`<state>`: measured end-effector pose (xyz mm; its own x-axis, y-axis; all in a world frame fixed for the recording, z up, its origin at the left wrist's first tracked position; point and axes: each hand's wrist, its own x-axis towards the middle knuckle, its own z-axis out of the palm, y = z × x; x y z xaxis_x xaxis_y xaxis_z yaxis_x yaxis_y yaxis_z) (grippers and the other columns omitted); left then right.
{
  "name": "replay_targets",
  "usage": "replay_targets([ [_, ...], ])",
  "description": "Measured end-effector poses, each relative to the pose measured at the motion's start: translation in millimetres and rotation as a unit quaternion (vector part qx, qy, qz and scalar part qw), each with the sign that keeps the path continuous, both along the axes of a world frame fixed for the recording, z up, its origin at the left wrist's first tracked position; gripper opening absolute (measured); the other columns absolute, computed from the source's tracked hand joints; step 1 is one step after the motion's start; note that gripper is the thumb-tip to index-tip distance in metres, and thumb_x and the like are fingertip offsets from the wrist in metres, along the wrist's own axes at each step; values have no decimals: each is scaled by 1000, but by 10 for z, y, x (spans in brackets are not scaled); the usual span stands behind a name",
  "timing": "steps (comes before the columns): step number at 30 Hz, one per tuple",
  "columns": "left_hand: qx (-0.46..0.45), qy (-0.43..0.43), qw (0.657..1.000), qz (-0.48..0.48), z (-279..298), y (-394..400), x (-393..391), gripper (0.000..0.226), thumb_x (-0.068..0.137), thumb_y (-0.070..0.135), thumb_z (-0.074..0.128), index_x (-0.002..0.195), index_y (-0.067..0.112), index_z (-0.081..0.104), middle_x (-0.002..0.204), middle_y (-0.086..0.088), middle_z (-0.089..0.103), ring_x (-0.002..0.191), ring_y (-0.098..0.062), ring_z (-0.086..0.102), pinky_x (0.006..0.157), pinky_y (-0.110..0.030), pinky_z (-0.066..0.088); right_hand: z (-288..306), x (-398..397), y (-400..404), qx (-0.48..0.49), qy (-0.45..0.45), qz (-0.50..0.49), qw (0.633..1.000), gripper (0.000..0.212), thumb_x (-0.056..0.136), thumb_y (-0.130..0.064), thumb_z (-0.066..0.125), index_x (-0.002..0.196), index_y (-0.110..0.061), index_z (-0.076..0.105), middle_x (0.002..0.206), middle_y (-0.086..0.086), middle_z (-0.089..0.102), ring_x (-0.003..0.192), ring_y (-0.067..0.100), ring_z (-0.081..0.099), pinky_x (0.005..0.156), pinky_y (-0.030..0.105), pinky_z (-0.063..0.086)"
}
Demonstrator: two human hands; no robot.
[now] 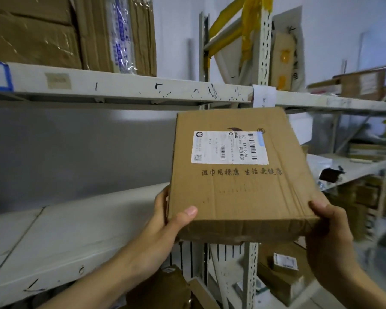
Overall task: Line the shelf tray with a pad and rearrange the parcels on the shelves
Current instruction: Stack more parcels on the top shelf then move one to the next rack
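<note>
Matt brown cardboard on the parcel, creased and scuffed, with a smooth white paper label stuck on top. The shelf tray looks like painted white metal, scratched. Up above, cardboard boxes wear glossy, crinkled clear tape.

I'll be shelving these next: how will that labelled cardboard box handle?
Probably stiff: the cardboard box keeps flat faces while the left hand and right hand hold only its near corners. Likely fairly light, held out tilted. The creased, taped near edge may give under a hard grip.
</note>
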<state>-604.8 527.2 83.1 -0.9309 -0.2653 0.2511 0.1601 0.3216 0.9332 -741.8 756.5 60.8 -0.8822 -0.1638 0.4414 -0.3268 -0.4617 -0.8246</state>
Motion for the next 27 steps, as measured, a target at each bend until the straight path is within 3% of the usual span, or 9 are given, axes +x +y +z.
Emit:
replay_targets([
  [3, -11, 44, 998, -39, 149, 170, 37, 93, 59, 82, 57, 140, 59, 18, 113, 41, 57, 108, 14, 56, 102, -27, 46, 137, 104, 222, -36, 23, -44, 998, 36, 99, -25, 32, 106, -34, 66, 96, 0, 65, 93, 25, 58, 74, 39, 45],
  [6, -25, 108, 992, -57, 406, 315, 40, 94, 61, 79, 60, 143, 51, 23, 118, 39, 59, 108, 16, 57, 101, -27, 48, 411, 186, 352, -58, 60, -55, 995, 37, 89, -39, 38, 85, -42, 74, 102, 4, 61, 106, 35, 52, 99, 62, 41],
  [7, -27, 131, 989, -56, 522, 362, 44, 92, 64, 79, 62, 144, 49, 25, 117, 36, 61, 106, 15, 59, 99, -24, 50, 533, 206, 379, -65, 69, -54, 994, 35, 87, -42, 39, 84, -42, 74, 105, 6, 60, 107, 37, 51, 100, 67, 38],
  [11, -27, 208, 977, -37, 1120, 444, 5, 73, 71, 58, 57, 138, 38, 37, 105, 21, 66, 89, 13, 65, 72, -6, 52, 1128, 148, 364, -103, 118, -79, 985, 29, 87, -45, 41, 101, -31, 63, 101, 2, 61, 101, 28, 54, 86, 50, 43],
  [15, -66, 243, 968, 3, 1710, 386, -95, 57, 83, 60, 49, 134, 35, 43, 109, 20, 60, 97, 1, 60, 81, -19, 52, 1733, -14, 181, -104, 124, -94, 982, 21, 99, -41, 40, 98, -29, 57, 105, -1, 60, 106, 20, 55, 81, 43, 45],
  [18, -101, 227, 967, 47, 2089, 266, -227, 49, 90, 64, 43, 127, 33, 44, 105, 15, 61, 95, -3, 59, 70, -19, 48, 2172, -199, -17, -95, 92, -75, 988, 24, 97, -49, 43, 92, -34, 61, 101, -4, 64, 106, 17, 58, 90, 48, 46],
  [21, -129, 200, 968, 83, 2418, 181, -345, 45, 90, 71, 38, 113, 34, 50, 100, 9, 63, 92, -13, 61, 73, -28, 50, 2552, -449, -203, -86, 40, -37, 995, 36, 90, -64, 47, 97, -34, 66, 109, -1, 72, 110, 23, 63, 95, 53, 46],
  [24, -174, 194, 957, 131, 2697, 70, -526, 58, 87, 76, 35, 119, 29, 49, 108, 1, 64, 102, -26, 63, 94, -48, 52, 2879, -675, -383, -77, 31, -6, 997, 51, 85, -71, 47, 109, -31, 70, 110, 2, 75, 105, 26, 67, 93, 56, 49],
  [27, -193, 198, 941, 197, 2893, -79, -702, 84, 81, 83, 40, 139, 23, 43, 132, -6, 58, 111, -33, 61, 91, -53, 55, 3126, -884, -550, -54, 23, 0, 998, 58, 82, -79, 48, 110, -31, 66, 101, 2, 71, 99, 26, 65, 87, 53, 50],
])
